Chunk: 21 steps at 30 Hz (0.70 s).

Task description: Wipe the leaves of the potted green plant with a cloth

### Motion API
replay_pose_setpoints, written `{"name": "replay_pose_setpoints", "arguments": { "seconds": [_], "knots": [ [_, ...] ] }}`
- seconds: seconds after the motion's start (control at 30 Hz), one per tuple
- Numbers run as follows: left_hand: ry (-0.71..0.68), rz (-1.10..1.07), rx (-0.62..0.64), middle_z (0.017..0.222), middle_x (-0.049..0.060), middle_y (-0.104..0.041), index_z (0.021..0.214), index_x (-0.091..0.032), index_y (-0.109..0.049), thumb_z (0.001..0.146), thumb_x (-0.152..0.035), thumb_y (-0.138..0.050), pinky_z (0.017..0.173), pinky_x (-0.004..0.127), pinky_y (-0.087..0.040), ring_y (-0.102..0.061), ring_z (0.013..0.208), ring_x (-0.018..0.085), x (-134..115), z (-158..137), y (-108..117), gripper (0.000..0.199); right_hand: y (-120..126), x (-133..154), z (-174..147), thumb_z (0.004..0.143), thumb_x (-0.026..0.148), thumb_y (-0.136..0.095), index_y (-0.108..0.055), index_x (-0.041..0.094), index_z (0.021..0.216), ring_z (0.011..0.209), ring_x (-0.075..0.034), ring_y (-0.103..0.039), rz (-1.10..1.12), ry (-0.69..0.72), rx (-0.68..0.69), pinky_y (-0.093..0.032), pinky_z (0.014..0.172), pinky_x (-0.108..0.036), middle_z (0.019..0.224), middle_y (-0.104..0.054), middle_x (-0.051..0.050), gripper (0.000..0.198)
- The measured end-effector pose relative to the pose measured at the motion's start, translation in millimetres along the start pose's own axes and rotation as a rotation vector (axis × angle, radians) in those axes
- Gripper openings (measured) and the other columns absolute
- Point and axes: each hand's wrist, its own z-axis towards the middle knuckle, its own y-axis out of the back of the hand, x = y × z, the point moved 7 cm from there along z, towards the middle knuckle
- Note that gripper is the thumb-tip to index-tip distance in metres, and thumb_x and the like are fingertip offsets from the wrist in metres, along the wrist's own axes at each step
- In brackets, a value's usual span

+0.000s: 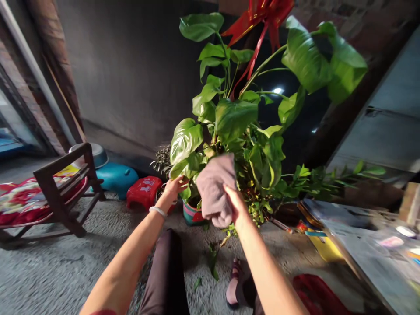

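Observation:
A tall potted plant [236,118] with broad glossy green leaves stands in front of me, a red ribbon bow [262,22] near its top. My right hand [233,201] grips a crumpled greyish-pink cloth [216,188], held up before the lower leaves. On the left side of the plant, my left hand [175,188] is at a low leaf [186,166], its fingers partly bent against the leaf's lower edge. Whether those fingers pinch the leaf or only touch it is hard to see. Behind the cloth, the green and red pot [192,215] is partly hidden.
To the left are a wooden chair [67,188] with a flowered cushion, a blue plastic stool [120,177] and a red stool [143,192]. A low table [364,245] with small items stands at right. Fallen leaves [212,260] lie on the concrete floor.

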Motion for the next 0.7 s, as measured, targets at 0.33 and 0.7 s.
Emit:
{"name": "replay_pose_setpoints", "arguments": {
  "seconds": [0.33,0.7],
  "knots": [
    [-0.221,0.061,-0.077,0.074,-0.002,-0.074,0.089,-0.019,-0.070,0.063,-0.011,-0.092,0.061,0.020,-0.051,-0.067,0.063,0.013,-20.6,23.3,12.5,0.036,70.1,-56.1,-55.3,0.068,0.059,-0.095,-0.084,0.029,0.102,0.123,-0.041,-0.077,-0.144,-0.245,-0.105,-0.055,0.117,-0.058,0.122,-0.087,-0.011,0.047],
    [-0.213,-0.058,0.075,0.068,0.003,-0.072,0.071,-0.017,-0.072,0.061,-0.023,-0.093,0.064,0.028,-0.051,-0.062,0.065,0.016,100.7,-67.4,-74.5,0.024,36.9,93.5,-35.6,0.071,0.046,-0.094,-0.080,0.030,0.092,0.110,-0.027,-0.081,0.265,0.201,-0.035,-0.066,0.100,-0.040,0.112,-0.087,-0.001,0.030]
  ]
}}
